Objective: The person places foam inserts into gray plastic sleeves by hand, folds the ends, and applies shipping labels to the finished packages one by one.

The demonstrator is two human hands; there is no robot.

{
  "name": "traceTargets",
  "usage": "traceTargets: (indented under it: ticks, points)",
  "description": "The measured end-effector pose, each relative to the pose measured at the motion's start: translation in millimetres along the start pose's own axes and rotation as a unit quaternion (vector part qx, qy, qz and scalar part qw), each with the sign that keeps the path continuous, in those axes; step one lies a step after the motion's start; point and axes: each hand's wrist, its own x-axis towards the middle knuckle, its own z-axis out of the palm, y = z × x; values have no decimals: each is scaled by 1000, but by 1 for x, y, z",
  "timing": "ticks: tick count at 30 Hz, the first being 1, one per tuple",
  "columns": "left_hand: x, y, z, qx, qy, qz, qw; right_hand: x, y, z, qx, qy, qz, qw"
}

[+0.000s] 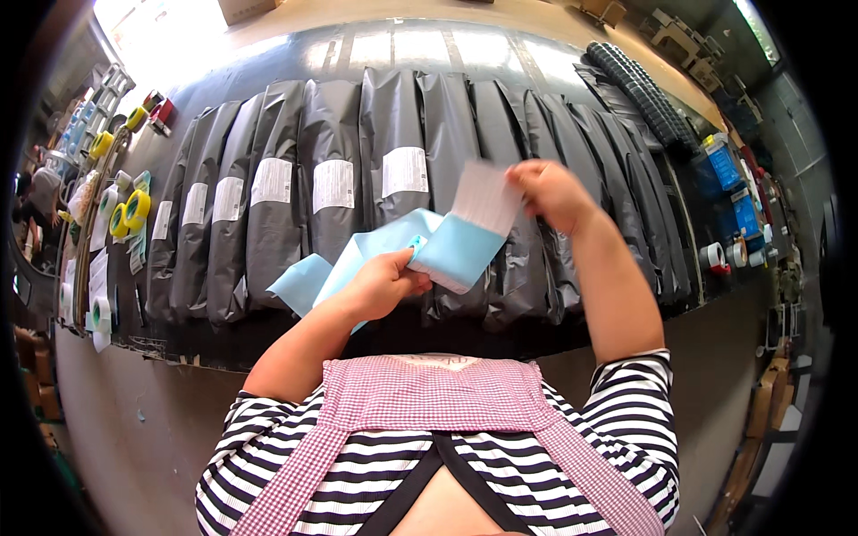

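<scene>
Light-blue label backing [465,248] is held in my left hand [380,286], with the thumb on top and the fingers closed round it. Its loose end trails down to the left in folds. A white printed label [485,195], slightly blurred, rises from the strip's upper edge. My right hand [556,192] pinches the label's upper right corner; its lower edge still meets the backing. Beneath both hands lies a row of dark grey plastic packages [391,107], side by side. Several on the left carry a white label [405,171]; none shows on those at the right.
The packages rest on a dark table [223,76]. Yellow tape rolls [137,210] sit at its left. A black rolled sheet [639,94] lies at the far right, with blue packs [722,163] and a white tape roll [712,256] beyond the packages.
</scene>
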Motion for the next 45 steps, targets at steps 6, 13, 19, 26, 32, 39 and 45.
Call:
traceTargets:
  ticks: [6,13,19,26,32,39,45]
  points:
    - [20,11,27,199,-70,95,973,18,-46,-47,220,120,-229,941]
    - [55,-51,74,360,-85,282,885,84,73,43,-167,85,-505,843]
    - [49,-56,73,343,-72,256,901,99,101,44,-207,54,-487,847]
    - [51,-51,77,313,-42,275,908,96,109,38,-256,28,-480,839]
    - [55,-53,80,321,-56,264,908,89,109,23,-280,-41,-407,869]
    - [56,-55,78,338,-70,259,902,96,69,66,-384,53,-398,831]
    - [55,-52,78,346,-76,254,900,125,92,100,-545,3,-213,811]
